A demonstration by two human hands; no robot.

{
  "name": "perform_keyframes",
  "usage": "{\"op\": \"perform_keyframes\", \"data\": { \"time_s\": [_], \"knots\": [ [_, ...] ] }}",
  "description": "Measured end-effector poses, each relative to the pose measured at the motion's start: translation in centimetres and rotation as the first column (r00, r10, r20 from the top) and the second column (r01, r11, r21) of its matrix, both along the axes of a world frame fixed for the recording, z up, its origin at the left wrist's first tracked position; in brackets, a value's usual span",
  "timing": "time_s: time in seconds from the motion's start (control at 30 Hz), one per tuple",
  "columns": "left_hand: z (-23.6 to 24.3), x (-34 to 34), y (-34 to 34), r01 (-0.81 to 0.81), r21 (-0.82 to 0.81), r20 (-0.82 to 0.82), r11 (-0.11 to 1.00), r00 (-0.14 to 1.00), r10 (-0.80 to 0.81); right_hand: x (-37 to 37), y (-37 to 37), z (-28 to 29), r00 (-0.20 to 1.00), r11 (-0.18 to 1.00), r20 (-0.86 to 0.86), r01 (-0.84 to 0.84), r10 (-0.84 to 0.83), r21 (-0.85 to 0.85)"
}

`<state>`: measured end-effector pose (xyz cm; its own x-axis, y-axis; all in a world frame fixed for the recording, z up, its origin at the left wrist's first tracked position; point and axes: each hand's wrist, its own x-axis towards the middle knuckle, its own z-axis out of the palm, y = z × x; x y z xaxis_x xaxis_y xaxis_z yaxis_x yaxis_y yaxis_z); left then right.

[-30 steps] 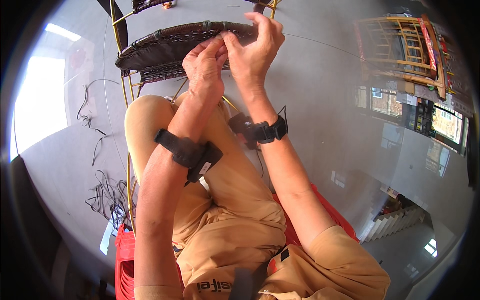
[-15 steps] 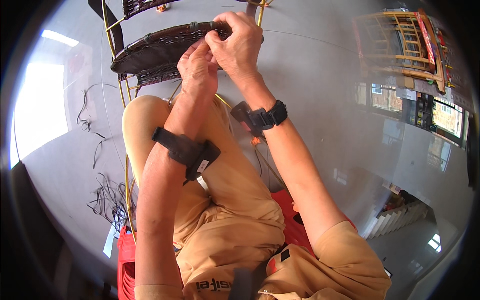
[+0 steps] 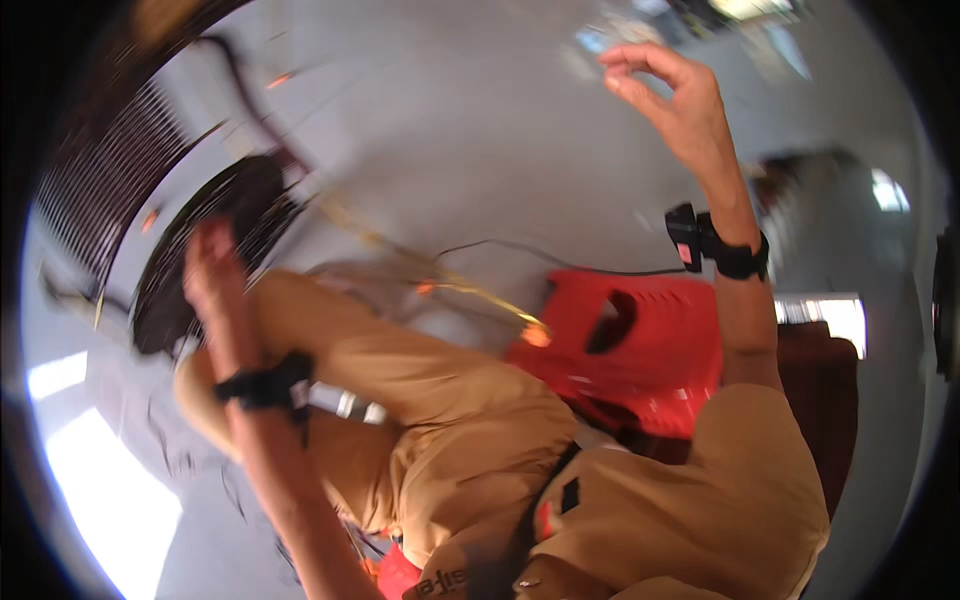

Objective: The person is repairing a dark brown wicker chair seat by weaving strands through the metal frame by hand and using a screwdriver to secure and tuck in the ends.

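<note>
A dark woven chair seat [image 3: 160,290] with a rounded edge is at my left knee. My left hand [image 3: 212,272], smeared by motion, is at this seat, and I cannot make out its fingers. Far out to the right, my right hand [image 3: 675,100] is raised over the floor, away from the chair. Its thumb and fingers curve together in a pinch; whatever is between the tips is too fine or blurred to see. Both wrists carry black strapped devices.
Another dark woven panel [image 3: 115,180] of the chair stands at the far left. Beside my right thigh is a red plastic stool [image 3: 650,340] with cut-out holes. A yellow metal tube [image 3: 490,297] with an orange end and a thin black cord [image 3: 560,258] extend near it.
My hands were together at the seat's edge and are now wide apart, the right one swung far to the right. The view has turned right, so the chair appears further left.
</note>
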<state>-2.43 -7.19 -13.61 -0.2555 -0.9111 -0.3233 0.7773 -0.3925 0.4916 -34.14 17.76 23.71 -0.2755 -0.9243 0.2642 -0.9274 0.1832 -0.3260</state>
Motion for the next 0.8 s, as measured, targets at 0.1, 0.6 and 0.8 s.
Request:
{"op": "perform_keyframes", "data": {
  "time_s": [0.1, 0.6, 0.8],
  "knots": [
    [-1.3, 1.1, -0.6, 0.520, -0.512, 0.786, 0.683, 0.605, 0.128, -3.4, 10.3, 6.1, 0.961, 0.966, -0.115, 0.257, -0.253, 0.026],
    [-3.6, 3.7, -6.6, 0.400, 0.025, -0.435, 0.916, 0.829, -0.351, -0.6, 51.7, 1.3, -0.156, -0.084, 0.081, 0.826, -0.984, 0.558],
    [0.2, 3.3, -2.0, 0.562, -0.373, 0.872, 0.738, 0.484, 0.073, -3.3, 52.5, -4.3, -0.018, 0.065, 0.159, 0.862, -0.987, 0.504]
  ]
}}
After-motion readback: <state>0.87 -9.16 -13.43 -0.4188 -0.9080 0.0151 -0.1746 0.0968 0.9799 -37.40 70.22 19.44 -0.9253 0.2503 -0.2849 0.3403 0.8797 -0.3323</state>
